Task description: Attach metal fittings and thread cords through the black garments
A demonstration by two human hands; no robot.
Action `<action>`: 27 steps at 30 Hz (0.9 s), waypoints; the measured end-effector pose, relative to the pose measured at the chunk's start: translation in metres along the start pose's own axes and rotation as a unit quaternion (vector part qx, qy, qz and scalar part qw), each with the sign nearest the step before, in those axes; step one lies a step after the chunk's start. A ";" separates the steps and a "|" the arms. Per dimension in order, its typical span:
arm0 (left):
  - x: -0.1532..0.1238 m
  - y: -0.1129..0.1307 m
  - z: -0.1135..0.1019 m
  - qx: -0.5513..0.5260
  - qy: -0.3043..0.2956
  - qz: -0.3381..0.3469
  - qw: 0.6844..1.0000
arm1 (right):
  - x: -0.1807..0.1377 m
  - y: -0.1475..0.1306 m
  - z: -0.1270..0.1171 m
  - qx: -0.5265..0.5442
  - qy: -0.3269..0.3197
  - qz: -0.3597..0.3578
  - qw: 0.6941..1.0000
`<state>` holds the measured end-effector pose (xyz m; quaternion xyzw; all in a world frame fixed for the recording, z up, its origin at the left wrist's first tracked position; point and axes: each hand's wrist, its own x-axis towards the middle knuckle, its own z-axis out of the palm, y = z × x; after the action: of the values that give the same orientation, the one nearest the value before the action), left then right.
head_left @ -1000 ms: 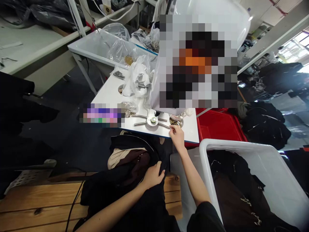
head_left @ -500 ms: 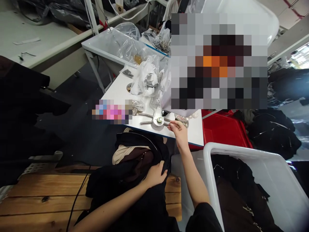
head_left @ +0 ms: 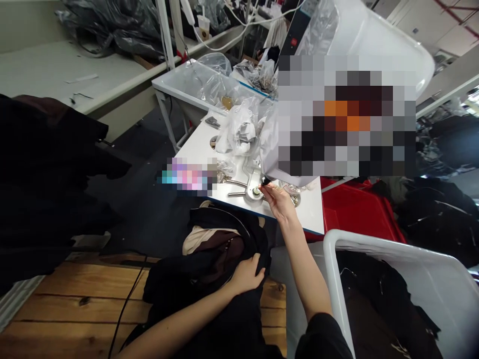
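Note:
My left hand (head_left: 248, 275) is closed on a black garment (head_left: 219, 294) with a zip edge along its opening. Brown and cream cloth shows inside it, and it hangs over my lap. With fingertips pinched together, my right hand (head_left: 279, 200) is over a small round metal fixture (head_left: 256, 191) near the table's front edge. Whatever lies between those fingertips is too small to make out. Coiled metal tubes (head_left: 236, 194) run left from the fixture. Beyond it, small metal parts lie in a clear bag (head_left: 224, 169).
A white table (head_left: 198, 144) carries crumpled plastic bags (head_left: 243, 129). To the right stand a white bin (head_left: 331, 244) with dark garments and a red tub (head_left: 355, 207). A wooden bench (head_left: 56, 309) is at lower left. Dark clothing (head_left: 45, 184) hangs at far left.
My right hand has moved left over the table, from beside the fixture to right at it. My left hand stays on the garment. The whole view has shifted a little.

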<state>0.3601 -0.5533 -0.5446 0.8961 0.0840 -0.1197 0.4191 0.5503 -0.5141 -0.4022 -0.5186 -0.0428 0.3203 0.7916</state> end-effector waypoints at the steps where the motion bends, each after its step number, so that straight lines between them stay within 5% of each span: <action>1: 0.000 0.001 -0.001 0.001 0.000 -0.002 1.000 | 0.000 0.001 0.001 0.011 0.008 0.003 1.000; 8: -0.001 0.003 -0.003 -0.007 0.003 -0.002 1.000 | 0.001 0.005 0.004 0.070 0.062 0.061 0.994; 27: 0.003 0.002 -0.001 -0.022 -0.008 -0.010 1.000 | 0.000 -0.006 0.007 0.084 0.056 0.116 0.988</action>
<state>0.3635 -0.5541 -0.5436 0.8848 0.0922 -0.1292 0.4382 0.5500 -0.5096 -0.3940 -0.4688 0.0892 0.3825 0.7912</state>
